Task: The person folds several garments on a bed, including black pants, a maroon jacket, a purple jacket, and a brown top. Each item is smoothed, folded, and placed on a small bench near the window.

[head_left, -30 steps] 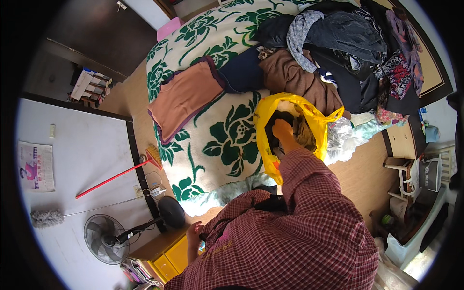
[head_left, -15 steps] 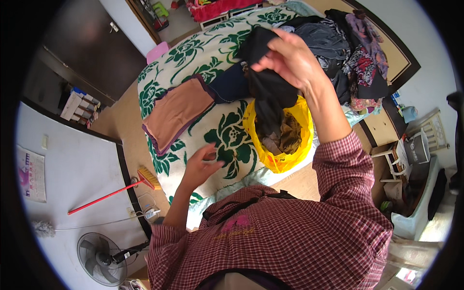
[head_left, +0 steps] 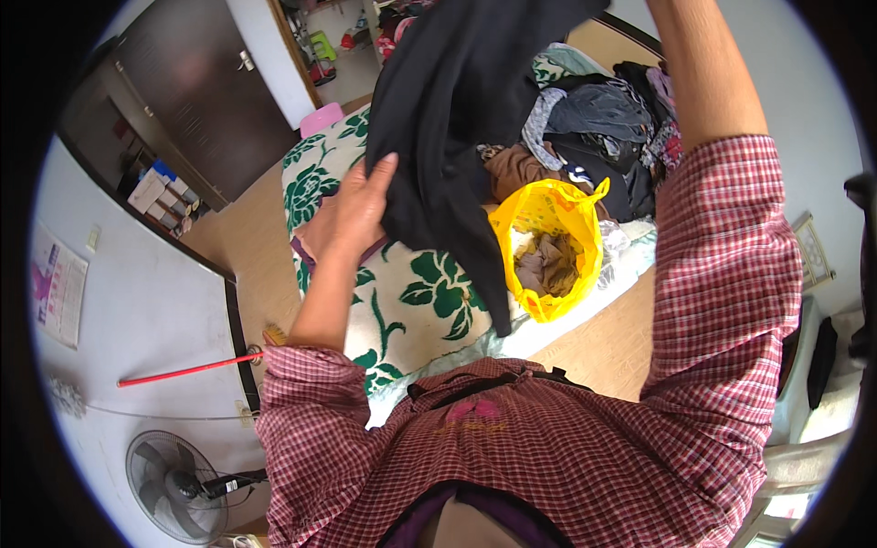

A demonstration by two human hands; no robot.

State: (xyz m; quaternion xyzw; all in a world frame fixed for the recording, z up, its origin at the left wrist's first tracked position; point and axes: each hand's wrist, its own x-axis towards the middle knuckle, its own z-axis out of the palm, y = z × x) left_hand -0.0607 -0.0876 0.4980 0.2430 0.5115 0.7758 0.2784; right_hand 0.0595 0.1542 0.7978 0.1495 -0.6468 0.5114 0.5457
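Observation:
A large black garment (head_left: 457, 137) hangs stretched across the upper middle, its narrow lower end dangling beside a yellow plastic bag (head_left: 592, 260). At the garment's left edge, my left hand (head_left: 359, 208) grips the cloth with the thumb in front; its other fingers are mostly hidden. My right forearm is raised to the upper edge, and the hand is out of view. Crumpled brown cloth (head_left: 548, 267) lies inside the bag, which stands open on the bed. Partly covered by my left hand and the garment is a folded tan and purple piece (head_left: 315, 233).
A green-flowered cream blanket (head_left: 402, 283) covers the bed. Dark and patterned clothes (head_left: 598, 119) are heaped at its far right. To the left are a pink stool (head_left: 320, 119), a red-handled broom (head_left: 187, 370) and a standing fan (head_left: 178, 484).
The black garment has come up out of the yellow bag and spread out. My right hand has risen out of view. My left hand has moved up to the cloth.

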